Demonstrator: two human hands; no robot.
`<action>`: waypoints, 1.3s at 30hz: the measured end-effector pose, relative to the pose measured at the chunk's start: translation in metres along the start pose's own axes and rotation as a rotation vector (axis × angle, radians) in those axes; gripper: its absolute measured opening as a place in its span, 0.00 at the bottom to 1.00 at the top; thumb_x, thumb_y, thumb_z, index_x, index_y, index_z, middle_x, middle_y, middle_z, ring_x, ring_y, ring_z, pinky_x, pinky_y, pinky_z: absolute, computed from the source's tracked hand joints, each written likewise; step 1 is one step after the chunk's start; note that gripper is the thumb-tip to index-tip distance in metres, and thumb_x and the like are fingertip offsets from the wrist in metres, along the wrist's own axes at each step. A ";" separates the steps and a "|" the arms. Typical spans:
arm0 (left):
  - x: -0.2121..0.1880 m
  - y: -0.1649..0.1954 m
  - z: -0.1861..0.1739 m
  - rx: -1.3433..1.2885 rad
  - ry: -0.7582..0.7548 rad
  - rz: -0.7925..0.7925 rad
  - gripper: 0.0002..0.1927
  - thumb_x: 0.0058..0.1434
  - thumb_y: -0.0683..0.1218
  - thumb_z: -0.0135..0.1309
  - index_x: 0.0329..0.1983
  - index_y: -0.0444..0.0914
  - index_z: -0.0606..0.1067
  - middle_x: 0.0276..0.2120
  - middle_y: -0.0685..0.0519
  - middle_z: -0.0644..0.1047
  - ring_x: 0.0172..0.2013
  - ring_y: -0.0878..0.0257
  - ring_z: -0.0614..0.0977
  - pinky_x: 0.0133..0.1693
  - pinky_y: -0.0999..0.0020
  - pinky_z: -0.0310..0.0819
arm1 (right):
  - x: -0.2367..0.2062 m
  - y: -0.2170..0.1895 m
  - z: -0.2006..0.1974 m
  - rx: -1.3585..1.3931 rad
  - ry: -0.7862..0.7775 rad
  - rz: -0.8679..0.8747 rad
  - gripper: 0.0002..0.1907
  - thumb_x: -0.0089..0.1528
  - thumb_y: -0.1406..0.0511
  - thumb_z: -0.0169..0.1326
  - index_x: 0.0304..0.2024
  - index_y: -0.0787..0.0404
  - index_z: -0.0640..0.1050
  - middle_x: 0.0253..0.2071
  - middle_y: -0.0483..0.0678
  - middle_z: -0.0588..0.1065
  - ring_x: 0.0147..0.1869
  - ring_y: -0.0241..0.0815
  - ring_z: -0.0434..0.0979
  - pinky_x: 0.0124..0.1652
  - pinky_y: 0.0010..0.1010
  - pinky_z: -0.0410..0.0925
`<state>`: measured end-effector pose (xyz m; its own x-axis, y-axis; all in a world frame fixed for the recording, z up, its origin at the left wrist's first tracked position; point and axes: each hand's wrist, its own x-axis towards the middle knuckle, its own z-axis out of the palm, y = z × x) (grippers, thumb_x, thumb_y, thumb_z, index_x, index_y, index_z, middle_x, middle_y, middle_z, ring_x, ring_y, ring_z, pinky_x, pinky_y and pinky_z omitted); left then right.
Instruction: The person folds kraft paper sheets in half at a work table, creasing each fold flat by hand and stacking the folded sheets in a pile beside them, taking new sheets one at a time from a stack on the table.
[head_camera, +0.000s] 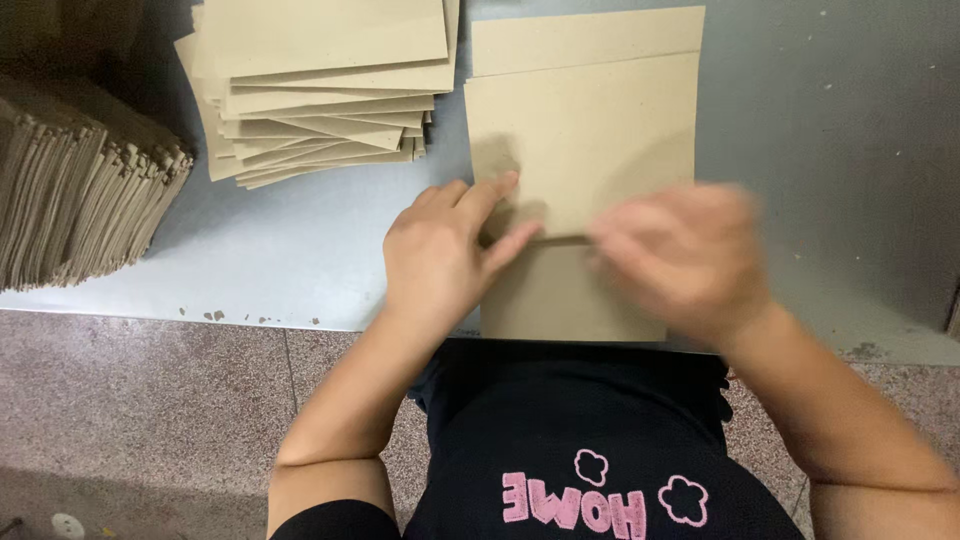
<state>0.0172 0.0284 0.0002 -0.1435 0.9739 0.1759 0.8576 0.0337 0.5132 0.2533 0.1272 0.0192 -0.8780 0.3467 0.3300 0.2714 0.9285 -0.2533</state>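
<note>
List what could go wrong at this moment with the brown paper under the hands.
1. The right hand is motion-blurred along the fold; a fast swipe could crease the brown paper piece crooked.
2. Only the left hand pins it, so the sheet might slide.
3. The fanned stack nearby looks uneven and could slip.

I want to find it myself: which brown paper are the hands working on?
Look at the grey table, right at its near edge. The flat brown envelope lies alone there, under the left hand and blurred right hand. Unlike the fanned pile behind, it is single.
</note>
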 end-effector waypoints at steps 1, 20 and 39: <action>0.000 0.002 -0.001 0.030 -0.014 -0.013 0.23 0.56 0.57 0.68 0.51 0.42 0.81 0.29 0.52 0.77 0.32 0.55 0.79 0.33 0.61 0.74 | 0.003 -0.008 0.003 -0.006 -0.023 0.013 0.16 0.62 0.59 0.66 0.50 0.57 0.82 0.49 0.45 0.77 0.54 0.45 0.71 0.52 0.40 0.61; 0.020 -0.001 -0.008 0.202 -0.135 0.537 0.22 0.60 0.49 0.58 0.58 0.41 0.74 0.58 0.45 0.76 0.56 0.48 0.79 0.51 0.57 0.77 | -0.049 -0.025 -0.017 0.106 -0.143 0.076 0.17 0.58 0.56 0.67 0.43 0.57 0.82 0.47 0.46 0.78 0.52 0.45 0.77 0.47 0.38 0.68; 0.047 -0.104 -0.074 0.284 -0.029 0.140 0.20 0.69 0.37 0.50 0.62 0.42 0.80 0.59 0.49 0.81 0.63 0.48 0.77 0.68 0.45 0.59 | -0.027 -0.031 -0.015 0.232 -0.156 0.121 0.12 0.55 0.60 0.67 0.39 0.55 0.82 0.44 0.41 0.80 0.49 0.41 0.79 0.46 0.35 0.71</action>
<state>-0.1151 0.0537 0.0171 -0.0036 0.9793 0.2026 0.9723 -0.0440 0.2296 0.2749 0.0906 0.0322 -0.8996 0.4117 0.1453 0.2965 0.8203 -0.4890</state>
